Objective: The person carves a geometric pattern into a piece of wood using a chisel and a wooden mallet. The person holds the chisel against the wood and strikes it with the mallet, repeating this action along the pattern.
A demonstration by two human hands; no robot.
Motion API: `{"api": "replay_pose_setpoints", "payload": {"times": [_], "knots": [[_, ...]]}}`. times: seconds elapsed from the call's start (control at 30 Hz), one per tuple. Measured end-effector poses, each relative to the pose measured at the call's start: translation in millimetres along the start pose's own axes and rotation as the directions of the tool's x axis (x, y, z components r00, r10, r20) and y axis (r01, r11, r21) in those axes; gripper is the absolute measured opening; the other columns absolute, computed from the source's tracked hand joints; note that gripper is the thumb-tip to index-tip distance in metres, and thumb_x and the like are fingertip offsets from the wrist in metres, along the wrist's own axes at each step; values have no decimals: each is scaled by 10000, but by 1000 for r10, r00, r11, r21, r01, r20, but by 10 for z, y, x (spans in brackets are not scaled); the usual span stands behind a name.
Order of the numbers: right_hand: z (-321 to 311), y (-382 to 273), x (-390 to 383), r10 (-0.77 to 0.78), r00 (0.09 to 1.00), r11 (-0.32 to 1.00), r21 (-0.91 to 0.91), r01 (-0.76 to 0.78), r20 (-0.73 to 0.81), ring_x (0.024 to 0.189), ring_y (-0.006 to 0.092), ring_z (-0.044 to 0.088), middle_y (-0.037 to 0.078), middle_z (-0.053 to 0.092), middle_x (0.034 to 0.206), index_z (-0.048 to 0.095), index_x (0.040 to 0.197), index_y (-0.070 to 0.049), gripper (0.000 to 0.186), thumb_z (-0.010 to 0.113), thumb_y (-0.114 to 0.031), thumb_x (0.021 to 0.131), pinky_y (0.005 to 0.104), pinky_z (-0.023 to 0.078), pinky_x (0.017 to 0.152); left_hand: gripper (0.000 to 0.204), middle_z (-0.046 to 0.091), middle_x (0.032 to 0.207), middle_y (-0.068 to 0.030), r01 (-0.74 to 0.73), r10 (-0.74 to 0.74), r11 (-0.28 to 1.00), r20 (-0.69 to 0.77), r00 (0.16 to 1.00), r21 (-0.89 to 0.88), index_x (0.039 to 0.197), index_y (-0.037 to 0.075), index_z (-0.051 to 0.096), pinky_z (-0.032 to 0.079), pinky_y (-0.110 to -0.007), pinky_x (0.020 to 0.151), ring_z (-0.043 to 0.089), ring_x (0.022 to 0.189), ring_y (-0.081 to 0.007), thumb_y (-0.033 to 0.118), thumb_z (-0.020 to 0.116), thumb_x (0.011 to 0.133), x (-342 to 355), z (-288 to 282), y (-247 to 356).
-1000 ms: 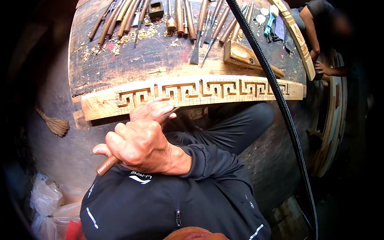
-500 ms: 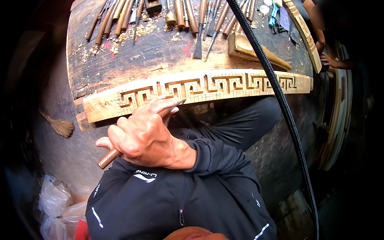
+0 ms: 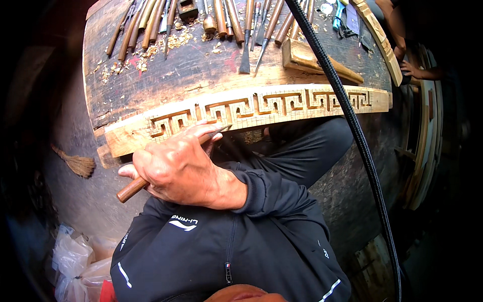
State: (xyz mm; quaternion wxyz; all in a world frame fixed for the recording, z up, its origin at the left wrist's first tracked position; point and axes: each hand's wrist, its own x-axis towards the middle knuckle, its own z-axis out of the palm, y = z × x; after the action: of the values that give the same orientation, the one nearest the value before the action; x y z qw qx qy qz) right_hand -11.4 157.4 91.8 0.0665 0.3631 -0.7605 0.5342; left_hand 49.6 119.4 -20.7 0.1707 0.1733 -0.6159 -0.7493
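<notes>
My right hand (image 3: 178,168) is wrapped round the brown wooden handle of a chisel (image 3: 132,190), whose butt sticks out at the lower left. The chisel's narrow metal end points up and right, its tip at the near edge of a long, slightly curved wooden board (image 3: 126,138). Cut into the pale board is a row of angular key-pattern recesses, with pencilled grid lines around them. Fingertips lie along the chisel close to the board. My left hand is mostly hidden under the right one, and its fingers cannot be told apart.
Several chisels and gouges (image 3: 221,20) line the table's far side among wood shavings (image 3: 178,40). A wooden mallet (image 3: 302,56) lies behind the board. A black braided cable (image 3: 352,121) crosses the right side. Another person's hand (image 3: 410,69) rests at far right; a small broom (image 3: 78,163) lies left.
The chisel's butt has swung slightly up and left with my right hand, while its tip stays near the board's near edge. The whole view has shifted a little.
</notes>
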Motion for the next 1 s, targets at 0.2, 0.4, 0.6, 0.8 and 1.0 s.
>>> {"api": "replay_pose_setpoints", "payload": {"times": [0.2, 0.4, 0.6, 0.8, 1.0], "knots": [[-79, 78, 70, -16, 998, 989, 143, 25, -61, 527, 281, 652, 72, 593, 607, 563, 714, -107, 439, 910, -287, 915, 448, 477, 514, 248, 810, 1130, -227, -192, 179, 970, 96, 979, 147, 1226, -80, 737, 631, -440, 1025, 795, 1098, -363, -19, 780, 990, 83, 8, 124], [-156, 149, 154, -30, 995, 996, 84, 38, -95, 565, 325, 653, 119, 572, 624, 546, 721, -97, 452, 897, -267, 949, 449, 482, 532, 257, 822, 1098, -204, -569, 476, 759, 327, 816, 316, 1248, -57, 716, 638, -428, 980, 810, 1058, -340, -35, 777, 999, 337, 95, 305], [-538, 159, 255, -70, 995, 993, 102, 62, 77, 948, 352, 783, 154, 770, 1008, 720, 1059, -60, 291, 910, -191, 881, 431, 614, 798, 273, 834, 1066, -180, -705, 595, 622, 379, 708, 341, 1270, -33, 696, 646, -417, 934, 826, 1018, -318, -51, 773, 1009, 430, 140, 393], [-1869, 1019, -26, 60, 959, 881, -437, -181, -276, 1022, 405, 790, 194, 806, 1139, 751, 1275, -21, 405, 875, -241, 959, 469, 640, 932, 277, 844, 1031, -170, -603, 498, 754, 372, 783, 261, 1292, -23, 678, 651, -384, 859, 845, 971, -290, -71, 750, 1029, 486, 124, 507], [-2406, 1708, -493, 225, 940, 661, -669, -339, -255, 1248, 385, 736, 197, 773, 1327, 737, 1350, -49, 498, 871, -338, 966, 456, 577, 1074, 231, 837, 1005, -170, -638, 402, 671, 538, 741, 377, 1235, -50, 713, 653, -375, 843, 841, 942, -286, -103, 727, 1011, 617, 123, 771]]}}
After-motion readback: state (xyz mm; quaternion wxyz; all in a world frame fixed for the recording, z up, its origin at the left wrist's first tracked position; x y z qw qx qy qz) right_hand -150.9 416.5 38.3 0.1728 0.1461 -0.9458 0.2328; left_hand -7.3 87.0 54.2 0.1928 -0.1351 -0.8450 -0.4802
